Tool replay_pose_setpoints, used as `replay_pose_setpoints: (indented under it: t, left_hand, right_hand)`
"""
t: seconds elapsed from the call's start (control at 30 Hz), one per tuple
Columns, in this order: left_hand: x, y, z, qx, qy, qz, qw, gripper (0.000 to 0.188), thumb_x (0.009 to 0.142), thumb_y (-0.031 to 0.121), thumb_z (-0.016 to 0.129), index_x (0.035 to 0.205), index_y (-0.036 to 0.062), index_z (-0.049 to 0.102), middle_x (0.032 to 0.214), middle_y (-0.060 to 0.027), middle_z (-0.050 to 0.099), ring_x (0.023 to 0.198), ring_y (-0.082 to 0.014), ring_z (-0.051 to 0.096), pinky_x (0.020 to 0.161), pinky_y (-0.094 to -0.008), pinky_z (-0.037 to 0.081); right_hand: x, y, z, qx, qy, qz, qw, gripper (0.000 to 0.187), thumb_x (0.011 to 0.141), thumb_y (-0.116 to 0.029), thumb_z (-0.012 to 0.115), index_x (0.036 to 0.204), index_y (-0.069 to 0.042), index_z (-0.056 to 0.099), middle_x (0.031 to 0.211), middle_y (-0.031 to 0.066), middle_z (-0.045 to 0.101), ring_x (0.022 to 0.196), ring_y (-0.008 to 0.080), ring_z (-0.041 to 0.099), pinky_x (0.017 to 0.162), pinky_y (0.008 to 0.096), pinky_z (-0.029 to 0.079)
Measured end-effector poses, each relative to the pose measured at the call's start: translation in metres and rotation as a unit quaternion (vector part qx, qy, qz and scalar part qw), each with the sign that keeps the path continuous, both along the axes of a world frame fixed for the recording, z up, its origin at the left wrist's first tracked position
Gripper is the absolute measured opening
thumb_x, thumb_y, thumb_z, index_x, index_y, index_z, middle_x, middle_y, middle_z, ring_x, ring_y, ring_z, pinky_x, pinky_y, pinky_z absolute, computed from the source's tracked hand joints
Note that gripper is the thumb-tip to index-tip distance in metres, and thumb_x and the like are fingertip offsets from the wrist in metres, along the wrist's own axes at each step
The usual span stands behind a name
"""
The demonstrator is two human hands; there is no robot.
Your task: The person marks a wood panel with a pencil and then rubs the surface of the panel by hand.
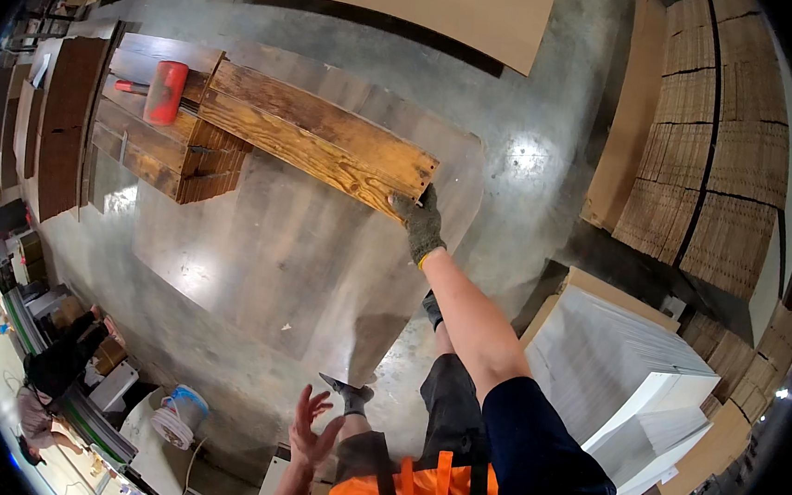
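My right hand [422,223], in a dark knit glove, grips the near right end of a long brown stained wooden board [316,136]. Small holes show along that end. Its far left end meets a stack of similar brown boards [209,160]. On top of the stack lies a red mallet [165,93], its thick cylindrical head turned toward the board. My left hand [314,432] is bare and raised near my body at the lower middle, fingers apart, touching nothing.
A large flat sheet [255,264] covers the floor under the boards. Strapped cardboard stacks [693,141] and white panels [620,358] stand at right. A cardboard sheet [406,2] lies ahead. Brown panels [71,120], a white bucket [180,417] and another person [51,379] are at left.
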State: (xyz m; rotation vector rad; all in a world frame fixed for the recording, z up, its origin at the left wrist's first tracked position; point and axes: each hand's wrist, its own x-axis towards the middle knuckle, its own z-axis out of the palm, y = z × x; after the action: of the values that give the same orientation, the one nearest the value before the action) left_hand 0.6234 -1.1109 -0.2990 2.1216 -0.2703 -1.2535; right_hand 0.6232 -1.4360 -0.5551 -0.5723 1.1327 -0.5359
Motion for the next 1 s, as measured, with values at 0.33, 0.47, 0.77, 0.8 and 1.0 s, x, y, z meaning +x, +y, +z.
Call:
replay_pose_setpoints:
  t: [0.33,0.47,0.77,0.8,1.0]
  left_hand:
    - [0.080,-0.180,-0.194,-0.191,0.253,0.393,0.863,0.099,0.082,0.034,0.068,0.146,0.0081,-0.004,0.139,-0.0098,0.033,0.119,-0.0244,0.041,0.103,-0.0415,0.031]
    - [0.089,-0.232,-0.220,-0.204,0.299,0.411,0.837,0.092,0.082,0.053,0.060,0.145,0.0089,0.009,0.143,-0.0074,0.026,0.127,-0.0281,0.032,0.105,-0.0415,0.027]
    - [0.069,-0.270,-0.230,-0.275,0.344,0.369,0.819,0.073,0.084,0.056,0.055,0.138,0.0124,0.033,0.136,-0.0036,0.042,0.124,-0.0228,0.040,0.101,-0.0383,0.034]
    - [0.068,-0.271,-0.231,-0.263,0.334,0.374,0.824,0.071,0.084,0.055,0.055,0.137,0.0122,0.035,0.134,-0.0036,0.044,0.122,-0.0228,0.042,0.100,-0.0383,0.035]
    - [0.074,-0.259,-0.238,-0.244,0.354,0.342,0.836,0.061,0.083,0.046,0.059,0.130,0.0106,0.043,0.123,-0.0033,0.053,0.112,-0.0216,0.050,0.095,-0.0366,0.039]
  right_hand:
    - [-0.018,0.011,-0.019,-0.078,0.072,0.113,0.988,0.093,0.066,-0.038,0.078,0.137,-0.003,0.030,0.121,0.0147,0.055,0.118,0.0264,0.046,0.099,0.0364,0.034]
    - [-0.028,0.002,-0.016,-0.112,0.114,0.253,0.954,0.111,0.062,-0.055,0.077,0.141,-0.002,0.021,0.134,0.0225,0.043,0.127,0.0344,0.036,0.103,0.0385,0.029]
    - [-0.051,-0.004,-0.007,-0.167,0.207,0.401,0.876,0.115,0.059,-0.056,0.076,0.144,-0.007,0.017,0.134,0.0246,0.039,0.124,0.0402,0.038,0.101,0.0447,0.036]
    - [-0.054,-0.002,-0.008,-0.185,0.217,0.405,0.869,0.115,0.059,-0.056,0.077,0.144,-0.007,0.016,0.134,0.0245,0.039,0.124,0.0397,0.039,0.101,0.0444,0.037]
    - [-0.058,0.005,-0.021,-0.121,0.130,0.349,0.920,0.116,0.059,-0.046,0.082,0.144,-0.006,0.015,0.130,0.0189,0.044,0.117,0.0286,0.048,0.097,0.0364,0.041]
